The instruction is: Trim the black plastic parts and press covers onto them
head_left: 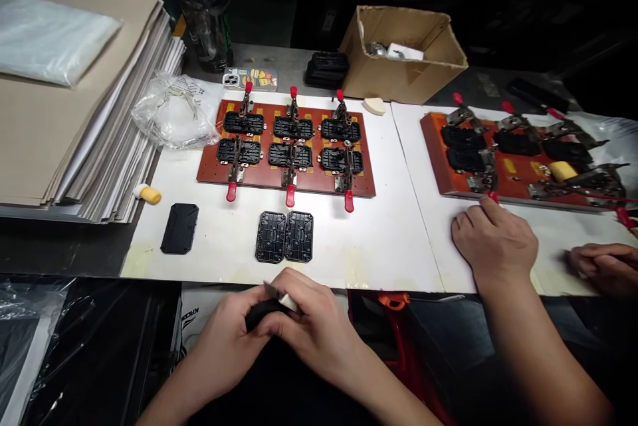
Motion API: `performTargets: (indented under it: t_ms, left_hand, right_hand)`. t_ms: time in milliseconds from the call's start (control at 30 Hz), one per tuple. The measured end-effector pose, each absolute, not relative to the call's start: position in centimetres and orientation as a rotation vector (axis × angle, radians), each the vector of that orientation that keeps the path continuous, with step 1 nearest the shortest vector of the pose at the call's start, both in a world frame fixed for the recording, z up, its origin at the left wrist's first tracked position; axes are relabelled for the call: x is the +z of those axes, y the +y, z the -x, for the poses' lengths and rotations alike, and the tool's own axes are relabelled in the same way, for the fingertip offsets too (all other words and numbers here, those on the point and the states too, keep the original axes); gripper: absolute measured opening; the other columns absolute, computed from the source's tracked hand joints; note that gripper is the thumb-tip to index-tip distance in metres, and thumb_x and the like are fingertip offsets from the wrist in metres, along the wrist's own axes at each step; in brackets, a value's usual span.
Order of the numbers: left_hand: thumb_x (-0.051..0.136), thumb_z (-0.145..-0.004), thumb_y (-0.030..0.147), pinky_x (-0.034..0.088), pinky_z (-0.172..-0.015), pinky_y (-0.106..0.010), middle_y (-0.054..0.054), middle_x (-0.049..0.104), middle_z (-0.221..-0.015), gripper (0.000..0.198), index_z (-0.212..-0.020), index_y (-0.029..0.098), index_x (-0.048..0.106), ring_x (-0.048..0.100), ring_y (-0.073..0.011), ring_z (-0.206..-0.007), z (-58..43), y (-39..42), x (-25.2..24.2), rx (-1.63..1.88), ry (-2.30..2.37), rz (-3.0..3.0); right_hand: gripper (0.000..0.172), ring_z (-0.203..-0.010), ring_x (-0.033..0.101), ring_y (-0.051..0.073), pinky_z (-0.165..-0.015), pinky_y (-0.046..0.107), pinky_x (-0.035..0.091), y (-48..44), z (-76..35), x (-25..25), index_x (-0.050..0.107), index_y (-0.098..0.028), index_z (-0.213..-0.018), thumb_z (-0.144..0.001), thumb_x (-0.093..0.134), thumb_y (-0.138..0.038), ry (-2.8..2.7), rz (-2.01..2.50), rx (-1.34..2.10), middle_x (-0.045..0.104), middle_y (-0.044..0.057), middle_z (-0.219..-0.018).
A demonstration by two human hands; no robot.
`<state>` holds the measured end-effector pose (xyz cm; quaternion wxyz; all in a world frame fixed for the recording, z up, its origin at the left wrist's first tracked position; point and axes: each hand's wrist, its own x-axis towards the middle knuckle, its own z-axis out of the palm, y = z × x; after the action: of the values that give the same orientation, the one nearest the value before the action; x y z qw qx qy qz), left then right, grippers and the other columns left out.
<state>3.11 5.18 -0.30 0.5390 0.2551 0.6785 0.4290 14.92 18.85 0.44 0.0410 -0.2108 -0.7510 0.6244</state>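
Close to the table's front edge, my left hand (234, 326) is closed round a black plastic part (264, 312), mostly hidden by fingers. My right hand (316, 319) grips what looks like a small knife (285, 300), with a thin metal blade and a pale handle; its blade lies at the part's upper edge. Just beyond my hands, two black plastic covers (270, 237) lie side by side, ribbed inside up. Farther left rests a black cover (179, 228) with its smooth face up.
A red-brown clamp fixture (207, 170) holds several black parts under red-handled clamps. At right, a co-worker's hand (496, 240) touches a second fixture (433, 153). Stacked cardboard sheets (144, 113), a plastic bag (174, 113), a phone (252, 79) and a cardboard box (399, 80) surround the work.
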Motion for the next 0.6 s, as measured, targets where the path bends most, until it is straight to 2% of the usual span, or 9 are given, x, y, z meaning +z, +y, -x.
performTargets:
  t_ms: [67, 167, 233, 333, 467, 600]
  left_hand:
    - [0.057, -0.094, 0.027, 0.053, -0.093, -0.025, 0.001, 0.072, -0.111, 0.025, -0.114, 0.027, 0.072, 0.068, -0.0152, -0.1, -3.5, 5.2, -0.6, 1.066, 1.669, -0.641]
    - [0.058, -0.094, 0.027, 0.047, -0.106, -0.026, 0.003, 0.069, -0.124, 0.029, -0.121, 0.031, 0.069, 0.063, -0.015, -0.115, -3.8, 5.3, -1.3, 1.187, 1.876, -0.652]
    - [0.06, -0.093, 0.024, 0.049, -0.103, -0.024, 0.004, 0.069, -0.122, 0.03, -0.119, 0.032, 0.07, 0.064, -0.0138, -0.114, -3.9, 5.3, -1.7, 1.232, 1.923, -0.634]
    - [0.06, -0.094, 0.025, 0.049, -0.102, -0.022, 0.004, 0.068, -0.123, 0.029, -0.119, 0.033, 0.07, 0.063, -0.0133, -0.115, -3.8, 5.4, -1.8, 1.269, 1.916, -0.628]
    - [0.058, -0.095, 0.025, 0.05, -0.103, -0.024, 0.004, 0.067, -0.126, 0.029, -0.12, 0.033, 0.069, 0.062, -0.0138, -0.118, -3.8, 5.5, -1.9, 1.276, 1.902, -0.656]
    - [0.057, -0.094, 0.02, 0.049, -0.104, -0.023, 0.005, 0.067, -0.125, 0.032, -0.12, 0.034, 0.069, 0.062, -0.013, -0.117, -3.9, 5.4, -2.1, 1.277, 1.948, -0.674]
  right_hand:
    - [0.017, -0.085, 0.052, 0.016, -0.077, 0.026, 0.041, 18.6, -14.9, 1.1, 0.056, -0.02, -0.101, -0.101, 0.051, -0.036, -2.239, 0.718, 1.804, 0.056, 0.003, -0.097]
    - [0.033, -0.075, 0.048, 0.016, -0.071, 0.027, 0.039, 18.0, -14.8, 2.0, 0.05, -0.019, -0.088, -0.107, 0.032, -0.039, -2.181, 0.827, 1.88, 0.051, 0.002, -0.082]
    - [0.038, -0.067, 0.045, 0.015, -0.062, 0.026, 0.035, 17.5, -14.7, 2.5, 0.048, -0.019, -0.08, -0.106, 0.034, -0.044, -2.249, 0.749, 2.127, 0.048, 0.0, -0.073]
    - [0.039, -0.066, 0.045, 0.015, -0.058, 0.025, 0.033, 17.0, -14.4, 3.1, 0.055, -0.018, -0.086, -0.103, 0.04, -0.05, -2.3, 0.672, 2.342, 0.051, 0.001, -0.073]
    - [0.043, -0.069, 0.047, 0.016, -0.061, 0.026, 0.036, 16.5, -14.0, 3.2, 0.061, -0.018, -0.098, -0.103, 0.038, -0.054, -2.297, 0.696, 2.365, 0.055, 0.002, -0.078]
    - [0.047, -0.072, 0.05, 0.017, -0.062, 0.025, 0.039, 16.2, -14.0, 2.6, 0.061, -0.016, -0.096, -0.101, 0.038, -0.057, -2.296, 0.746, 2.353, 0.055, 0.003, -0.077]
